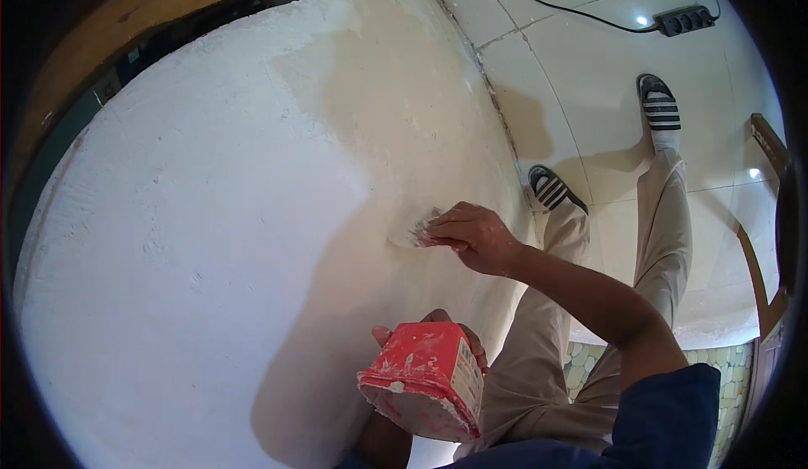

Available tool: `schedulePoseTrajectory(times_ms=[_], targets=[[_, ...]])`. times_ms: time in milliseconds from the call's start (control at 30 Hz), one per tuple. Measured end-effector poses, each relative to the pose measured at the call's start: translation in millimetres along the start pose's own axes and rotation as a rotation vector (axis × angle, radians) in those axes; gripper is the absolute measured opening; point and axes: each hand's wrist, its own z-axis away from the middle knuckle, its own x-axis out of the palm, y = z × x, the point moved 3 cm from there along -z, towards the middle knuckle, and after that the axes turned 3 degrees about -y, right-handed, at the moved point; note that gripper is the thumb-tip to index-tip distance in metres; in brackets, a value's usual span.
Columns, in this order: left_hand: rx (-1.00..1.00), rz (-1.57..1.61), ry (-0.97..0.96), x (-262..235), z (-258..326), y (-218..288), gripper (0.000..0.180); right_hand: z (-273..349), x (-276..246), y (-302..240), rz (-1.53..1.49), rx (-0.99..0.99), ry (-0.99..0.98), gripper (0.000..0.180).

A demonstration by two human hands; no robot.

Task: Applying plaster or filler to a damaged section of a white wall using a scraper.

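In front of me stretches a white, plastered wall (pixel 202 191) with small rough specks on its face. My right hand (pixel 478 238) is closed around a pale, thin, putty-smeared scraper (pixel 412 232), whose flat part lies against the wall. Its exact shape is partly hidden by my fingers. Lower down, my left hand (pixel 438 316) grips a red plastic tub (pixel 421 355) from behind. White smears cover the tub's sides and rim, and it is tilted. What lies inside it cannot be made out fully.
A black power strip (pixel 684 21) with a cord lies on the tiled floor (pixel 606 74) at the upper right. My feet in striped slides (pixel 659 103) stand on those tiles. A brown wooden frame (pixel 762 292) stands at the right, and a wooden edge (pixel 194 2) curves along the upper left.
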Motion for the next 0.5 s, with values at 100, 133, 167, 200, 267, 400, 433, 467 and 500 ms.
schedulePoseTrajectory(times_ms=[100,133,167,200,267,400,433,467,500], targets=[[-0.014,0.004,0.005,-1.4,-0.5,1.1,0.085,-29.7,-30.4,14.1,0.103,0.046,0.094,0.039],[-0.02,0.003,0.013,1.5,-2.0,1.3,0.085,-57.1,-43.5,21.9,0.204,0.027,0.177,0.037],[-0.021,0.002,0.015,7.6,-4.3,2.3,0.085,-82.6,-56.1,29.6,0.238,0.088,0.253,0.035],[-0.025,-0.021,0.051,12.3,-7.6,3.7,0.085,-103.8,-64.5,42.9,0.254,0.042,0.324,0.033],[-0.051,-0.021,0.077,6.5,-12.3,-0.2,0.085,-111.2,-74.2,66.5,0.316,0.071,0.347,0.03],[-0.011,0.006,0.072,-3.9,0.0,0.9,0.089,-83.3,-28.7,71.6,0.277,0.194,0.187,0.029],[-0.003,0.021,0.065,-5.8,3.7,0.0,0.09,-59.9,-18.1,63.9,0.256,0.159,0.154,0.03],[-0.012,0.028,0.059,-9.3,5.5,-0.5,0.09,-32.6,-8.2,65.1,0.233,0.127,0.13,0.034],[-0.043,-0.019,0.074,-13.6,10.5,1.9,0.09,-15.0,0.7,56.2,0.18,0.147,0.039,0.036]])
